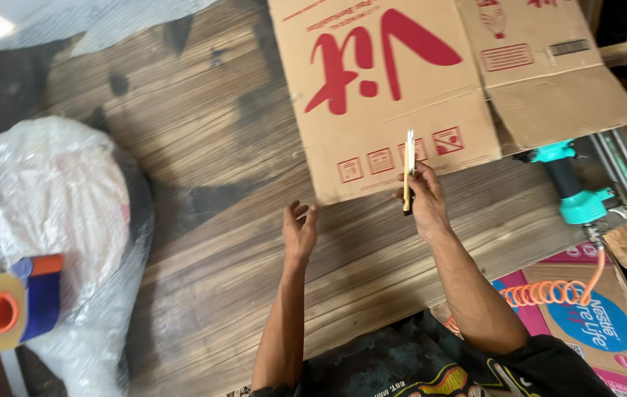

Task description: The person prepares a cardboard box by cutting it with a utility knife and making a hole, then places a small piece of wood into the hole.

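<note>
My right hand (425, 200) grips a yellow utility knife (407, 165) with its blade pointing up, right at the near edge of a flattened brown cardboard box (394, 95) printed in red. My left hand (300, 231) hovers open, fingers spread, over the wooden surface (218, 220) just below the cardboard's near left corner. It touches nothing.
A bubble-wrapped bundle (56, 198) lies at the left, with a roll of tape on a blue and orange dispenser (12, 309) near it. A teal air nail gun (574, 187) with an orange coiled hose (549, 292) sits at the right beside more flattened boxes (607, 331).
</note>
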